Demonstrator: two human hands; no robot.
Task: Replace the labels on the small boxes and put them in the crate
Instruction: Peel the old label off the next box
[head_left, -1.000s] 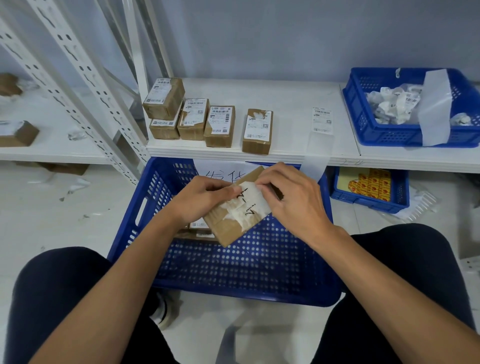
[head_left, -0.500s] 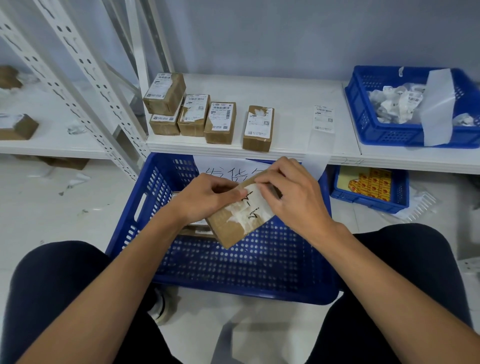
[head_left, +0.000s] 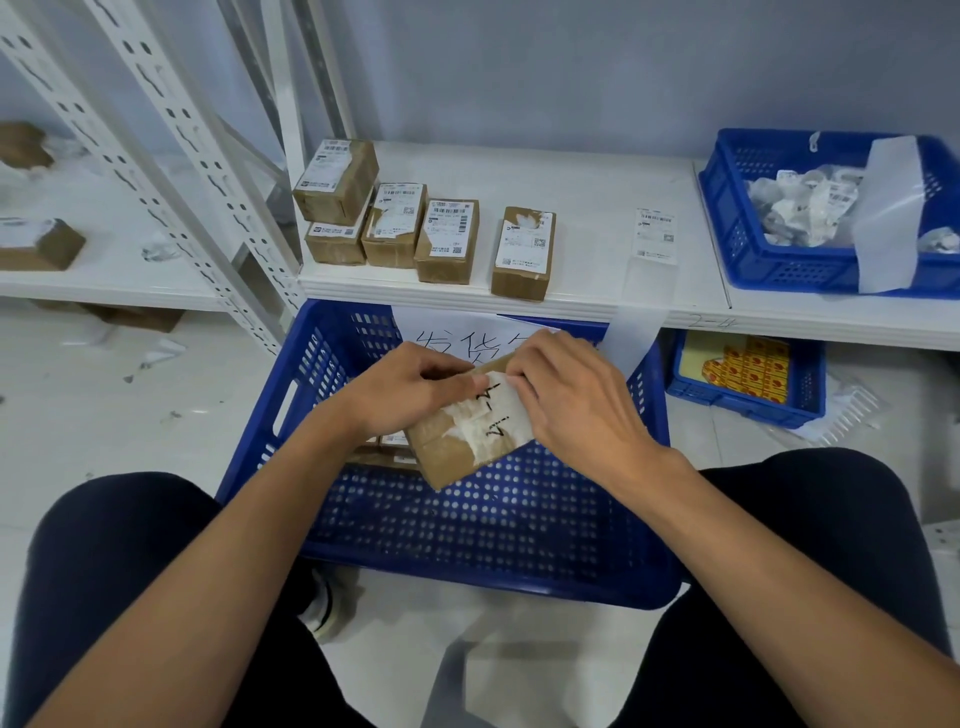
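Over crate (head_left: 493, 535): your left hand (head_left: 410, 387) grips small box (head_left: 447, 457); right hand (head_left: 576, 402) fingers curl round its far edge.

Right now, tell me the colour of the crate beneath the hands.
The crate is blue; head view shows it best.

1. Crate (head_left: 332, 364): blue, perforated
2. Box (head_left: 447, 457): brown, white torn label with black marks
3. Shelf (head_left: 571, 208): white
4. Bin (head_left: 748, 260): blue
5. Tray (head_left: 810, 384): blue; yellow-red packets (head_left: 748, 369) inside
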